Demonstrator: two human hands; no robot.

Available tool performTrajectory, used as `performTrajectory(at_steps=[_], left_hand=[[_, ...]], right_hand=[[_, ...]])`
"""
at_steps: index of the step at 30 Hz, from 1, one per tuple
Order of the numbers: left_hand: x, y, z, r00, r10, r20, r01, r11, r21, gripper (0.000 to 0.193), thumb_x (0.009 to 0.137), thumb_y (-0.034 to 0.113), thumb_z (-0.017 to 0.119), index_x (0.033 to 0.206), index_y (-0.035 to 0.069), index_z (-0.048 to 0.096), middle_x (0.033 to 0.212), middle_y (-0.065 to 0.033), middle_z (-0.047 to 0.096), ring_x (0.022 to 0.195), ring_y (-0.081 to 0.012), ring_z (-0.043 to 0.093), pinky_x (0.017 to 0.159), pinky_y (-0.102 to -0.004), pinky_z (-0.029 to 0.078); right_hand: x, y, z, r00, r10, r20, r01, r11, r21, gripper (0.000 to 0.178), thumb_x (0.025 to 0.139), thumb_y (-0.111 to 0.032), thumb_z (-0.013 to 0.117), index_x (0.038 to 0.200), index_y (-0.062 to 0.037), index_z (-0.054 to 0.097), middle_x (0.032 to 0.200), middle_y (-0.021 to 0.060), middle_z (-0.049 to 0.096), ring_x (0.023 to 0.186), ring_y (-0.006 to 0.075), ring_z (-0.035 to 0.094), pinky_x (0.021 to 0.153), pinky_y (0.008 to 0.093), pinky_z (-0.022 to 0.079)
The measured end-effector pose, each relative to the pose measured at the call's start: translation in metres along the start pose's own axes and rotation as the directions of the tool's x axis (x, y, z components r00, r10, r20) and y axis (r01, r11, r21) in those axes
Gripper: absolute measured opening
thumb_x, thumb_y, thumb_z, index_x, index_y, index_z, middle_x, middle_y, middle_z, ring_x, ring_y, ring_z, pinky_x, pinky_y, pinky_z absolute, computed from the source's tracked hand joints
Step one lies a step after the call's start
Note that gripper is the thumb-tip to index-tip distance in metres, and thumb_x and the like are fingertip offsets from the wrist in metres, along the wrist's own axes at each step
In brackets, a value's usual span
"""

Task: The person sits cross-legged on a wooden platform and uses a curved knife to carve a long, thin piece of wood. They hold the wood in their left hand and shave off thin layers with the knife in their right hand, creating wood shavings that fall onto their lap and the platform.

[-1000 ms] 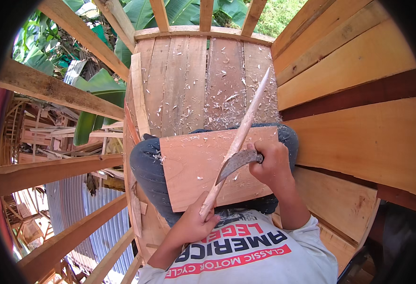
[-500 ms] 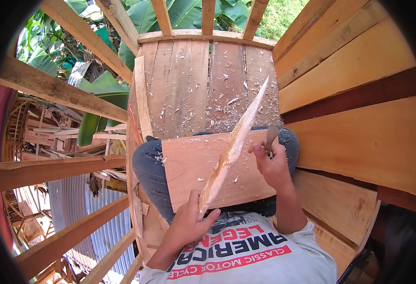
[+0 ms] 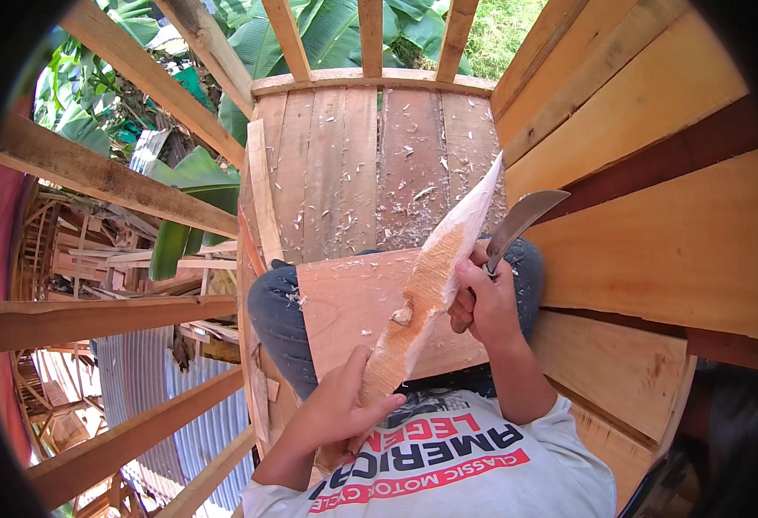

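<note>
A long piece of wood (image 3: 435, 276), carved to a pale point at its far end, slants across my lap. Its rough tan face carries a small knob near the middle. My left hand (image 3: 344, 401) is closed round its near end, with the thumb along the right side. My right hand (image 3: 493, 302) grips a knife (image 3: 521, 223) whose curved blade points up and to the right, away from the wood. The right fingers lie against the wood's right edge; the knife's handle is mostly hidden in them. Beneath the wood, a flat board (image 3: 336, 298) rests across my legs.
Pale shavings (image 3: 422, 194) are scattered over the plank floor (image 3: 357, 164) ahead. Wooden railing slats (image 3: 111, 319) run along the left and far sides. Wide planks (image 3: 655, 250) form the right wall. Past the railing are banana leaves (image 3: 198, 181) and corrugated metal sheets (image 3: 137, 388).
The wood has turned, so its broad rough face and knob now show. My right hand has come against its edge, and the knife blade has swung out to the right.
</note>
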State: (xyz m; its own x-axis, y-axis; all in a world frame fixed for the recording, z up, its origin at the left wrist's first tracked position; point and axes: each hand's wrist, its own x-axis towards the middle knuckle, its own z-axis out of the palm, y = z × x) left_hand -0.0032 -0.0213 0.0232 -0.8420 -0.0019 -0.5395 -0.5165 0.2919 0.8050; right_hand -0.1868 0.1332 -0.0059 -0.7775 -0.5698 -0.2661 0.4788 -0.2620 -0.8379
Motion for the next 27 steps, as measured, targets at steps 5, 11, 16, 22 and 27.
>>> performTrajectory(at_steps=[5,11,16,22,27], left_hand=[[0.019,0.017,-0.012,0.952,0.257,-0.168,-0.234,0.962,0.143,0.065,0.077,0.037,0.077,0.116,-0.004,0.046,0.082,-0.0236,0.062,0.081,-0.0394,0.065,0.072,-0.0394,0.050],[0.031,0.031,-0.048,0.962,0.239,-0.136,-0.200,0.947,0.251,0.056,0.080,0.038,0.073,0.114,-0.002,0.053,0.087,-0.0232,0.063,0.087,-0.0390,0.063,0.076,-0.0401,0.048],[0.029,-0.004,-0.033,0.970,0.163,-0.182,-0.151,0.985,0.079,0.049,0.086,0.039,0.066,0.116,0.002,0.058,0.088,-0.0235,0.064,0.084,-0.0385,0.064,0.074,-0.0390,0.049],[0.024,-0.005,-0.029,0.920,0.150,-0.362,-0.115,0.986,0.118,0.045,0.086,0.036,0.067,0.112,0.000,0.061,0.082,-0.0222,0.065,0.080,-0.0375,0.066,0.069,-0.0381,0.050],[0.007,0.008,-0.032,0.943,0.102,-0.317,-0.020,0.967,0.252,0.041,0.085,0.031,0.067,0.108,-0.003,0.061,0.079,-0.0173,0.067,0.075,-0.0303,0.067,0.068,-0.0340,0.049]], right_hand=[[-0.003,-0.022,0.006,0.990,-0.120,-0.076,0.120,0.993,-0.005,0.019,0.092,-0.012,0.057,0.103,0.0034,0.057,0.051,-0.0038,0.040,0.039,0.0041,0.036,0.036,0.0219,0.031],[-0.007,-0.025,0.005,0.996,-0.074,-0.049,0.072,0.997,-0.031,0.018,0.091,-0.011,0.061,0.102,0.0031,0.059,0.054,-0.0033,0.045,0.042,0.0035,0.039,0.039,0.0217,0.032],[-0.011,-0.002,-0.002,0.998,-0.063,0.023,0.067,0.924,-0.377,0.021,0.090,-0.020,0.065,0.089,0.0015,0.064,0.061,-0.0046,0.052,0.048,0.0028,0.043,0.044,0.0230,0.032],[-0.012,0.003,-0.020,0.971,-0.195,0.138,0.207,0.401,-0.893,0.048,0.087,-0.048,0.063,0.078,-0.0011,0.065,0.054,0.0133,0.056,0.050,0.0280,0.057,0.049,0.0367,0.043],[0.005,-0.021,-0.037,0.877,-0.480,0.020,0.104,0.149,-0.983,0.056,0.085,-0.056,0.061,0.069,-0.0026,0.063,0.056,0.0199,0.055,0.056,0.0398,0.057,0.051,0.0423,0.044]])
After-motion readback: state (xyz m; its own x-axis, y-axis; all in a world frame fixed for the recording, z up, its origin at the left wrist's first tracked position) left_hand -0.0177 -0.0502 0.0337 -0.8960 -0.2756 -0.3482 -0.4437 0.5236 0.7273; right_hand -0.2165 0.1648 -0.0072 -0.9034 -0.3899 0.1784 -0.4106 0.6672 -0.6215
